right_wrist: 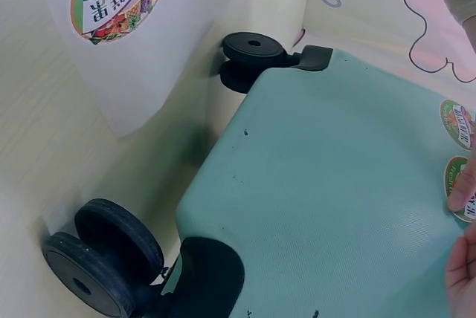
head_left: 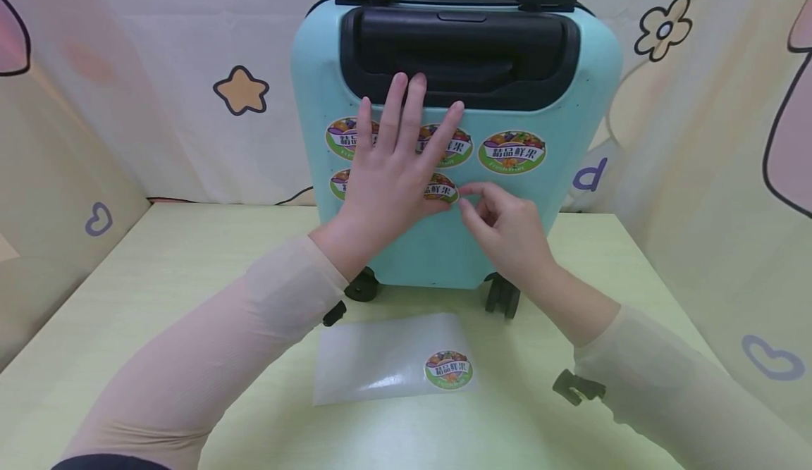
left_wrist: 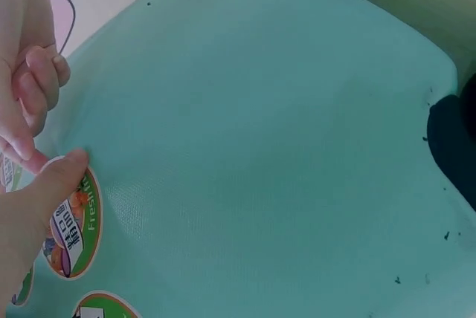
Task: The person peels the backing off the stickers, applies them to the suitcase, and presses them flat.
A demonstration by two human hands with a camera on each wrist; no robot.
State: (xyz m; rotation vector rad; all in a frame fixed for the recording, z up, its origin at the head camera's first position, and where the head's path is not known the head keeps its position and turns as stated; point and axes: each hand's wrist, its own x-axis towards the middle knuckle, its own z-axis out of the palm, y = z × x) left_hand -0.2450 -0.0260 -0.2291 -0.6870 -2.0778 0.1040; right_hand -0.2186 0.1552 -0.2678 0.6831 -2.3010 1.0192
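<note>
A light-blue suitcase [head_left: 419, 251] stands upright on the table, with oval fruit stickers on its front. My left hand [head_left: 387, 174] lies over the stickers with fingers spread and straight, pressing on the case and hiding parts of several. Its thumb [left_wrist: 63, 177] rests on the edge of the lower-row fruit sticker [left_wrist: 88, 218]. At that sticker's right edge, my right hand [head_left: 507, 227] pinches with thumb and index finger, its other fingers curled. The upper-row right sticker [head_left: 512, 152] lies flat and uncovered.
On the table [head_left: 254, 413] before the suitcase lies a glossy backing sheet [head_left: 374, 361] bearing one more fruit sticker [head_left: 448, 370]. Black wheels [head_left: 503, 295] carry the case. Its black handle recess [head_left: 463, 54] is above the stickers. A patterned curtain [head_left: 190, 47] hangs behind.
</note>
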